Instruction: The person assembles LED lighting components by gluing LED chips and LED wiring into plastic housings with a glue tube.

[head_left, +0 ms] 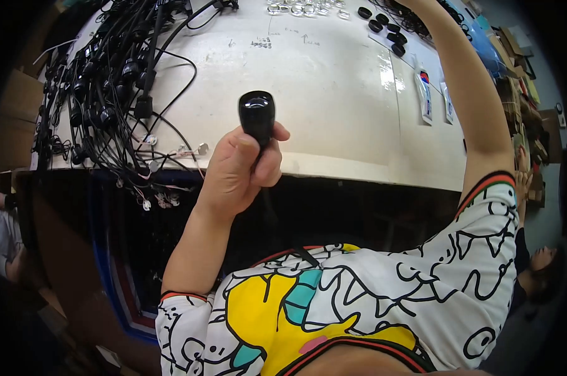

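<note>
In my left hand (239, 164), closed with the thumb on the near side, is a glossy black rounded piece (257, 111). It is held upright above the table's near edge, its wider, shiny end up and its lower part hidden by the fingers; its exact kind I cannot tell. My right arm reaches far forward to the upper right, where only a sliver of my right hand (411, 2) shows at the picture's top edge. Its fingers lie outside the view. Nearest to it are black cables (415, 22) and several small black round caps (393, 37).
A big tangle of black cables with connectors (108, 94) covers the white table's (321, 106) left side, its wire ends hanging over the near edge. Clear glass-like pieces (305, 9) stand at the back. Two tubes (424, 97) lie at right. Other people (540, 263) are at both sides.
</note>
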`<state>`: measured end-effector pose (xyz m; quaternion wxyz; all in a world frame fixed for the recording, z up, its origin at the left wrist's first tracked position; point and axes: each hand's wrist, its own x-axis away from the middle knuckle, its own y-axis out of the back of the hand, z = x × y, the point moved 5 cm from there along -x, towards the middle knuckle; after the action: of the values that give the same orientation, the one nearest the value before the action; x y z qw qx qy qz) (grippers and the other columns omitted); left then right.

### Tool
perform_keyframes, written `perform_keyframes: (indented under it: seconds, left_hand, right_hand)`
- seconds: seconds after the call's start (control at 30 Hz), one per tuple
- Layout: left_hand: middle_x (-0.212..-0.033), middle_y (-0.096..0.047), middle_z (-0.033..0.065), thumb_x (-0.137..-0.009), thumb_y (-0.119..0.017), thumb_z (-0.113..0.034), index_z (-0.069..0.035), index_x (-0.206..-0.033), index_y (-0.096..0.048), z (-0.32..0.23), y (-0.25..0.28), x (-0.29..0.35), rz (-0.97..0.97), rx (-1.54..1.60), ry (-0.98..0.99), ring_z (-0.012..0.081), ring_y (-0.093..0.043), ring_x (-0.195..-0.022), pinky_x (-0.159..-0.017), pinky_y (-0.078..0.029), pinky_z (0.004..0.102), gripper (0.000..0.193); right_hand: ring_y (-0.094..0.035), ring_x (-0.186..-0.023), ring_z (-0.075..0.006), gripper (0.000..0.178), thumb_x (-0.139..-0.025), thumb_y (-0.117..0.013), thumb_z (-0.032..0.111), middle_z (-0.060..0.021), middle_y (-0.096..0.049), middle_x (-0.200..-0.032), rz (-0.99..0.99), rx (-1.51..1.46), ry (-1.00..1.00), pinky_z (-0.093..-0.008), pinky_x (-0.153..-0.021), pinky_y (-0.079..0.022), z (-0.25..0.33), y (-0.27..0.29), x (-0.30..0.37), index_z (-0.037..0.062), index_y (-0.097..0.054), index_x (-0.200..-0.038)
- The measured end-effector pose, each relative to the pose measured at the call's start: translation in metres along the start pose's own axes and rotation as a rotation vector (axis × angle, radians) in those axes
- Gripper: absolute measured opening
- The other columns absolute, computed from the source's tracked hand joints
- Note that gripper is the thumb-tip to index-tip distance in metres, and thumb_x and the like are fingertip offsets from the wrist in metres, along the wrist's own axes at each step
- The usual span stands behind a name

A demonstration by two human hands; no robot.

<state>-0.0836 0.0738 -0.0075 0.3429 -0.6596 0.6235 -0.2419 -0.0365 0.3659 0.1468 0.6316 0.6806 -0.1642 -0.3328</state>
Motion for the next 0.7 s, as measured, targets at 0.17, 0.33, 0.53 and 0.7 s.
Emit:
perform_keyframes:
  seconds: [0.17,0.33,0.53,0.7]
  left_hand:
    - [-0.064,-0.047,-0.0016,-0.083,-0.054,-0.016,0.002,-0.099,-0.055,0.011,-0.015,0.007,0.011,-0.317,0.056,0.0050,-0.037,-0.053,-0.048,-0.027,0.0160,0.023]
    - [-0.066,-0.048,-0.0017,-0.083,-0.054,-0.011,0.000,-0.098,-0.055,0.027,-0.043,0.008,0.018,-0.365,0.060,0.0048,-0.040,-0.056,-0.050,-0.031,0.0163,0.019]
    - [-0.065,-0.049,-0.0033,-0.082,-0.057,-0.012,-0.001,-0.091,-0.056,0.040,-0.049,0.015,-0.084,-0.556,0.015,0.0036,-0.042,-0.057,-0.052,-0.034,0.0165,0.013]
    - [-0.062,-0.050,-0.0031,-0.080,-0.062,-0.015,-0.004,-0.089,-0.059,0.034,-0.058,0.022,-0.137,-0.868,-0.231,0.0035,-0.043,-0.055,-0.051,-0.035,0.0173,0.015]
  right_hand:
    - [-0.059,-0.077,-0.0162,0.032,-0.075,-0.063,0.026,-0.0132,-0.062,-0.087,0.270,-0.803,0.668,-0.0253,-0.065,-0.046,0.091,0.015,0.124,0.0005,-0.061,-0.094]
    - [-0.058,-0.072,-0.0189,0.032,-0.072,-0.068,0.019,-0.0086,-0.062,-0.084,0.281,-0.696,0.830,-0.0282,-0.065,-0.048,0.100,0.014,0.191,0.0067,-0.062,-0.101]
    - [-0.058,-0.065,-0.0138,0.030,-0.075,-0.066,0.016,-0.0069,-0.062,-0.077,0.458,-0.535,0.410,-0.0231,-0.058,-0.046,0.094,0.010,0.219,0.0015,-0.059,-0.100]
    - [-0.057,-0.064,-0.0122,0.024,-0.081,-0.059,0.019,-0.0093,-0.060,-0.074,0.374,-0.582,0.372,-0.0223,-0.057,-0.045,0.099,0.024,0.231,-0.0026,-0.058,-0.091]
